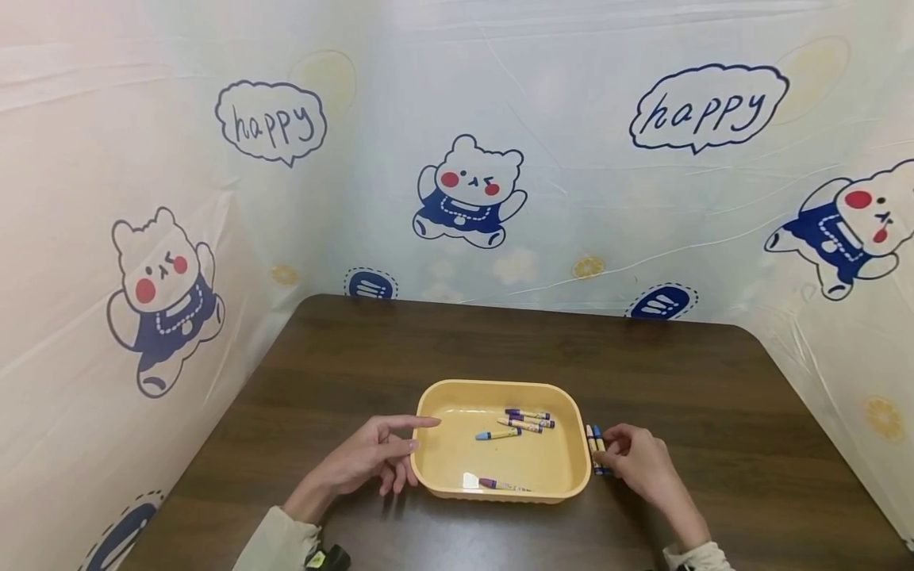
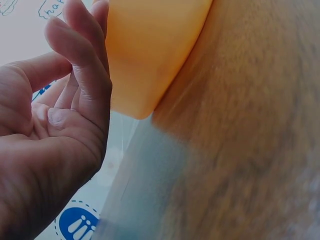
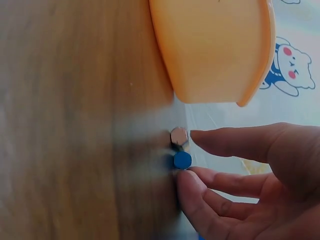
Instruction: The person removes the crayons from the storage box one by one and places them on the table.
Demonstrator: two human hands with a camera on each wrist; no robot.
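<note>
A yellow plastic tray [image 1: 500, 497] sits on the table with several crayons inside, among them a light blue crayon [image 1: 498, 434] and a maroon-tipped crayon [image 1: 503, 484] by the near wall. At the tray's left end, my left hand [image 1: 367, 456] lays a straight index finger over the rim, thumb at the edge, other fingers loosely bent. Just right of the tray, a peach crayon [image 3: 179, 136] and a blue crayon [image 3: 182, 160] lie side by side. My right hand [image 1: 643, 460] pinches across this pair, thumb at the peach one and fingertips against the blue one.
The dark wooden table [image 1: 343, 349] has rounded far corners. A pale printed curtain [image 1: 571, 206] with cartoon bears surrounds its back and sides. Inside the tray, a purple-tipped crayon [image 1: 527, 414] lies among others toward the far right.
</note>
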